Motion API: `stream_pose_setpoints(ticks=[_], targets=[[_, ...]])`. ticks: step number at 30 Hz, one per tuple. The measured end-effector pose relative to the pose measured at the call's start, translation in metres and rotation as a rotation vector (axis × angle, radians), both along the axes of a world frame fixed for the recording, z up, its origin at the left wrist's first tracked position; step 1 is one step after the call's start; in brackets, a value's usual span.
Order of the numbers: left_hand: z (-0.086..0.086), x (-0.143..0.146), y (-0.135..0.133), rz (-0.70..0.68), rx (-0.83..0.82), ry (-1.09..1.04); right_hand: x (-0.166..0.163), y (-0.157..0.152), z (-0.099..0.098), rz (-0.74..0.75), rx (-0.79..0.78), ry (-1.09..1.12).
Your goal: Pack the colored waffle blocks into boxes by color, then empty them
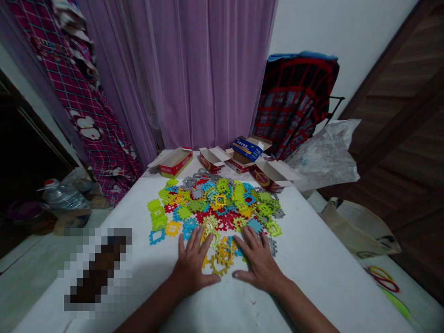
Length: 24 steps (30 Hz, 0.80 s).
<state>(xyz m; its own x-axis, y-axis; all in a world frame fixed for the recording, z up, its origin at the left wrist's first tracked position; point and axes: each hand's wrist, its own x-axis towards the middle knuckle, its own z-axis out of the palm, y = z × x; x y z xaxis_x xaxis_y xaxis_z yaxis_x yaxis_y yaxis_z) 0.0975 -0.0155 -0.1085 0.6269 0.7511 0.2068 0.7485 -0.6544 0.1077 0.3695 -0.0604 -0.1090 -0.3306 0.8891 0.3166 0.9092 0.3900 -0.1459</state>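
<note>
A heap of flat plastic interlocking tiles point(222, 200) in green, blue, red, yellow and grey spreads over the middle of the white table. My left hand point(192, 261) lies open with spread fingers at the heap's near left edge, fingertips on or beside a blue and a yellow-green tile. On the near right edge, my right hand point(256, 259) is also open, its fingertips by a grey-blue tile point(255, 225). Between both hands lie several yellow tiles point(224, 256), some round-edged. Neither hand holds anything. The palms hide whatever is under them.
Behind the heap stand open cardboard boxes, among them a red-green one point(175, 163), a blue one point(248, 148) and a dark red one point(268, 178). A clear plastic bag point(326, 157) hangs by the table's right edge. A pixelated patch point(99, 270) covers something at the left.
</note>
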Motion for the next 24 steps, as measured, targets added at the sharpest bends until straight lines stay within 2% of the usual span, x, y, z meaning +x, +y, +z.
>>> stream_pose_setpoints(ticks=[3,5,8,10,12,14,15,17,19,24], targets=[[0.006,0.024,0.020,0.040,0.006,-0.025,-0.026,0.033,0.001,-0.012,-0.005,0.050],[0.009,0.029,0.031,0.107,0.003,-0.030,-0.038,0.056,0.007,0.002,0.042,0.115],[0.006,0.022,0.035,0.170,0.057,-0.049,-0.025,0.076,0.014,-0.027,0.182,0.236],[0.001,0.016,0.032,0.148,0.117,-0.066,0.009,0.084,0.017,-0.197,0.286,0.307],[-0.004,0.016,0.029,0.090,0.158,-0.073,0.055,0.092,0.017,-0.551,0.333,0.346],[-0.007,0.021,0.029,0.046,0.167,-0.066,0.098,0.101,0.013,-0.850,0.250,0.341],[-0.007,0.024,0.030,0.036,0.163,-0.059,0.115,0.106,0.011,-0.922,0.184,0.338],[-0.008,0.029,0.035,0.041,0.150,-0.047,0.131,0.117,0.006,-0.918,0.069,0.317],[-0.008,0.030,0.040,0.052,0.148,-0.042,0.124,0.128,0.001,-0.831,0.022,0.296],[-0.004,0.018,0.049,0.088,0.168,-0.036,0.060,0.150,-0.001,-0.555,0.034,0.337]])
